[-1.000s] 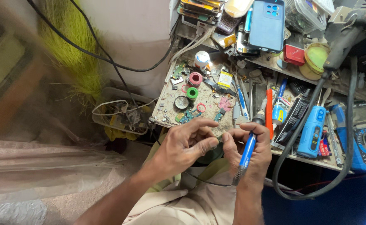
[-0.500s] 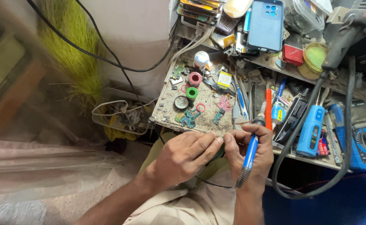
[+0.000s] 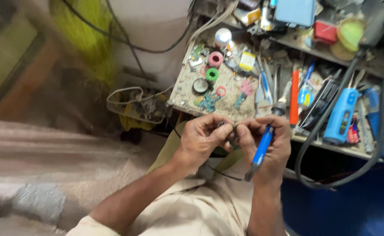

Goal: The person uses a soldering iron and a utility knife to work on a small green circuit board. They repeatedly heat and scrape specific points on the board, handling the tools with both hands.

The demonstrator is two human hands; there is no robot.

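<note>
Cluttered bench (image 3: 227, 94) — right hand (image 3: 268, 142) grips blue soldering iron (image 3: 262, 146); left hand (image 3: 203, 137) pinches a tiny, indistinct part.

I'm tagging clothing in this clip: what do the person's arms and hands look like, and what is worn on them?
Both forearms are bare up to short, pale cream sleeves, one showing at the bottom edge. The left hand and right hand wear no gloves. No watch, ring or bracelet shows in this view, though the picture is slightly blurred. No cables or markings on the arms.
</note>
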